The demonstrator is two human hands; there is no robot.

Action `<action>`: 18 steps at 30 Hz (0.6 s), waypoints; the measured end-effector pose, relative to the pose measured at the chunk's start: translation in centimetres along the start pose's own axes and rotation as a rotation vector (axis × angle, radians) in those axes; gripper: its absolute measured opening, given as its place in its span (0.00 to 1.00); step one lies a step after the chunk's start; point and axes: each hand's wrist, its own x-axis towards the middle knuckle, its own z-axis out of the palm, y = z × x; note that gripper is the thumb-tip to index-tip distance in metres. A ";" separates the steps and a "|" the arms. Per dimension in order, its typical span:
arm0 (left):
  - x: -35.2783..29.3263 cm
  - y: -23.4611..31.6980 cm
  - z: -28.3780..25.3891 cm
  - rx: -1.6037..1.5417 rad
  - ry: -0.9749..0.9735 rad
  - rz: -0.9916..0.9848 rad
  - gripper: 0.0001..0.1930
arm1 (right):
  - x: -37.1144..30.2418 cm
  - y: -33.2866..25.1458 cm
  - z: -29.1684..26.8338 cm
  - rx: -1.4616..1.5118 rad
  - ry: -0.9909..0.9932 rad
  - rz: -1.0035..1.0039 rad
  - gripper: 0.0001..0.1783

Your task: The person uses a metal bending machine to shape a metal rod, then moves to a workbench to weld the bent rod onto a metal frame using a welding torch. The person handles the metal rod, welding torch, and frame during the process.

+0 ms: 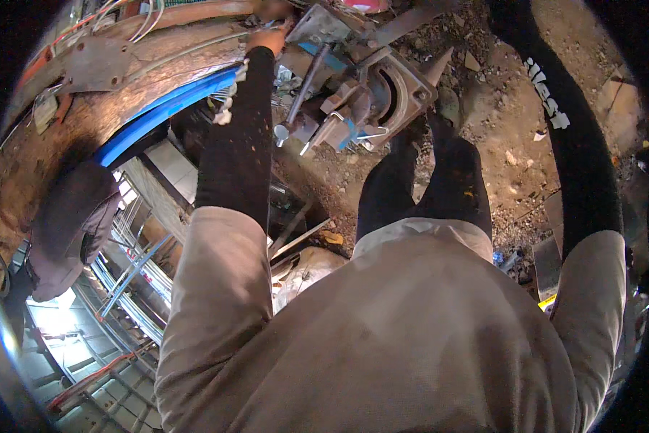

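My left hand (pixel 266 37) is at the top of the view, beside the edge of a worn wooden bench (pixel 180 61). A dark blurred shape (pixel 272 10) lies just beyond it, and I cannot make out whether the fingers grip anything. To the right of this hand stands a heavy metal machine (pixel 404 83) with a curved slot in its plate. A metal bar (pixel 310 83) and a bent rod (pixel 373 135) show at its near side. My right arm (pixel 566 137), in a black sleeve, reaches forward along the right side; its hand is outside the picture.
Dirt ground (pixel 512 155) with stones and scraps lies ahead, under my legs (pixel 454 177). A blue strip (pixel 169 108) runs below the bench edge. A dark cap (pixel 75 224) shows at the left, above metal bars (pixel 133 263). Flat panels (pixel 548 263) lie by my right side.
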 end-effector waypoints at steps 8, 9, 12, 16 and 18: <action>0.2 3.5 -3.1 -0.581 -0.057 -0.196 0.30 | -3.0 0.4 -0.9 -0.238 0.123 -0.173 0.20; 0.7 4.3 -3.3 -0.597 -0.090 -0.171 0.30 | -4.2 0.1 -1.5 -0.162 0.115 -0.161 0.19; 2.0 5.7 -4.2 -0.476 -0.144 0.118 0.28 | -8.1 -1.1 -4.0 -0.065 -0.410 0.036 0.19; 3.9 8.6 -5.5 -0.027 -0.225 0.268 0.37 | -13.0 -2.4 -7.3 -0.076 -0.520 0.141 0.19; 4.7 11.0 -5.9 0.256 -0.268 0.266 0.37 | -14.1 -2.6 -8.1 -0.054 -0.578 0.163 0.19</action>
